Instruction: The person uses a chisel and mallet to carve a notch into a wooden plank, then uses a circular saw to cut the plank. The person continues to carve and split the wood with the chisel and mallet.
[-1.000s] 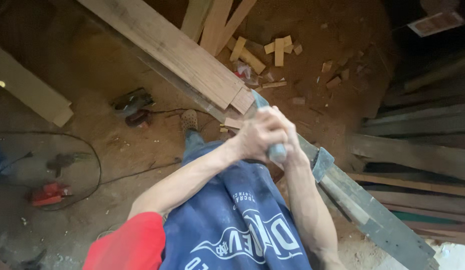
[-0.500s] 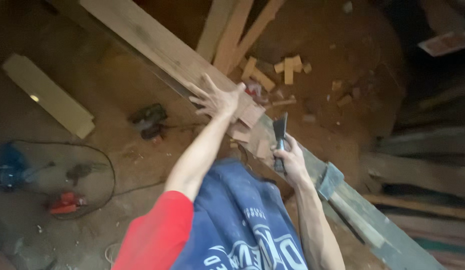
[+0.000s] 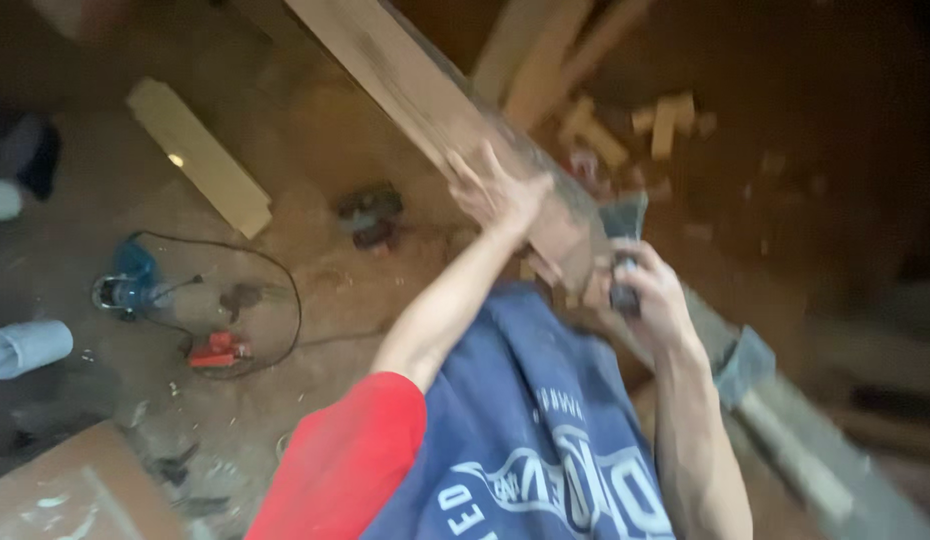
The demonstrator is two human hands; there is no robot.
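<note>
The long wooden plank (image 3: 425, 90) slants across the dirt floor (image 3: 315, 290), its near end under the left hand (image 3: 495, 195), which lies flat on it with fingers spread. The right hand (image 3: 645, 290) is clenched around a dark-handled tool (image 3: 623, 225) beside the plank's end.

Wood workshop: planks (image 3: 425, 90), offcuts (image 3: 665, 120), pwr tools (image 3: 370, 212)

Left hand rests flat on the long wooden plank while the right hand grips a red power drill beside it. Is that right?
Not quite. In the head view the right hand grips a dark-handled hand tool with a grey metal head, not a red drill. The left hand does rest on the long wooden plank.
</note>
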